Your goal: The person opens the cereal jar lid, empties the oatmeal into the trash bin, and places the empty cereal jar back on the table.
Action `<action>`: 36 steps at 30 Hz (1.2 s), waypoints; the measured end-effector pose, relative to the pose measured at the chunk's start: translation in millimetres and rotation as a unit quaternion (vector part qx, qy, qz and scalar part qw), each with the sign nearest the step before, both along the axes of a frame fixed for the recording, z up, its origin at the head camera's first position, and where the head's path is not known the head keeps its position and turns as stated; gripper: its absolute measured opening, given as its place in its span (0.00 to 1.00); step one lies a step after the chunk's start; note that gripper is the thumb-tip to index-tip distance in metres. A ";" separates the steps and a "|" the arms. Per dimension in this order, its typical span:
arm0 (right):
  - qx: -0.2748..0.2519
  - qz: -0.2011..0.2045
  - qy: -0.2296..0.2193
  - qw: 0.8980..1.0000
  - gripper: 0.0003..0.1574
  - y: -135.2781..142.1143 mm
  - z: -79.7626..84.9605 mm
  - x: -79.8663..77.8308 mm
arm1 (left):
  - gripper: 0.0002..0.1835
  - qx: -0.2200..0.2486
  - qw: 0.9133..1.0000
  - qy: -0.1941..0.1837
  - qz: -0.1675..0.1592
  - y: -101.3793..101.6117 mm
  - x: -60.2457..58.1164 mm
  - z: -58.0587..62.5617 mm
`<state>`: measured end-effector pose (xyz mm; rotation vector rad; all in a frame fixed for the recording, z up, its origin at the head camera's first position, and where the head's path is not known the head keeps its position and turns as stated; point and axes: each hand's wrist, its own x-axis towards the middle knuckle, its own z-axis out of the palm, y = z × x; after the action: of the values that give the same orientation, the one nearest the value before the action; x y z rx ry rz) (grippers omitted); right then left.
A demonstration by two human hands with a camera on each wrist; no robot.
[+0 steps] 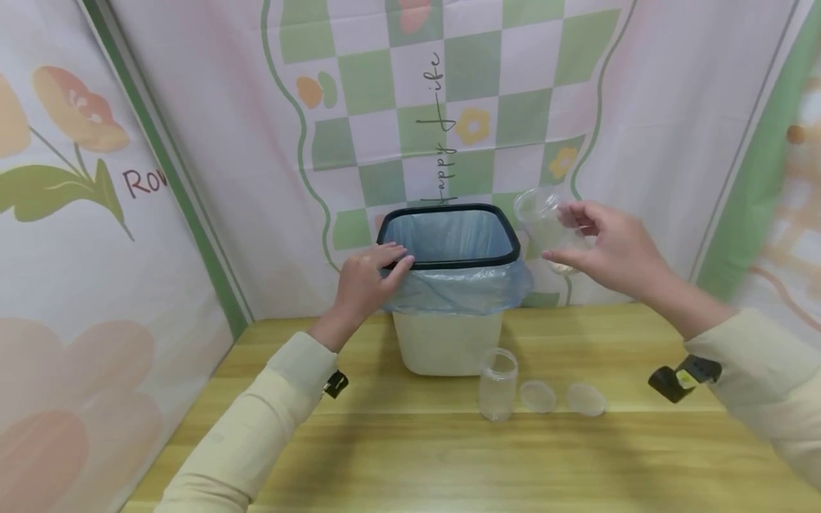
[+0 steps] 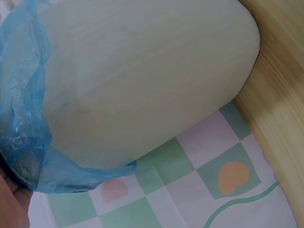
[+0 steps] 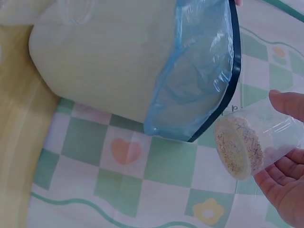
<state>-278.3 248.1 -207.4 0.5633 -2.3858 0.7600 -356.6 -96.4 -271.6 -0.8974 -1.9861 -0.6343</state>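
A cream trash can (image 1: 447,342) stands on the table, lined with a blue plastic bag (image 1: 458,288) folded out under its black rim (image 1: 449,265). My left hand (image 1: 372,278) grips that rim at the near left corner. To the right of the can, my right hand (image 1: 612,246) holds a clear plastic jar (image 1: 545,221) between thumb and fingers. The jar leans toward the can with its mouth up and uncovered. Pale, speckled grainy bits (image 3: 240,145) lie in its bottom, seen in the right wrist view.
Another clear jar (image 1: 497,388) stands uncapped on the wooden table (image 1: 410,463), close before the can. Two translucent round lids, a nearer one (image 1: 537,396) and a farther-right one (image 1: 586,400), lie beside it. A patterned curtain (image 1: 359,78) hangs behind the can.
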 end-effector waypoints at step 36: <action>0.295 -0.029 0.017 0.955 0.39 -49.4 55.2 -70.2 | 0.14 -0.015 1.000 0.004 0.020 -0.3 -2.4 -0.4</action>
<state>-348.5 198.7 -152.1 0.7240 -2.5735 -0.0093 -359.0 -96.7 -271.9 -0.8750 -2.0070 -0.5782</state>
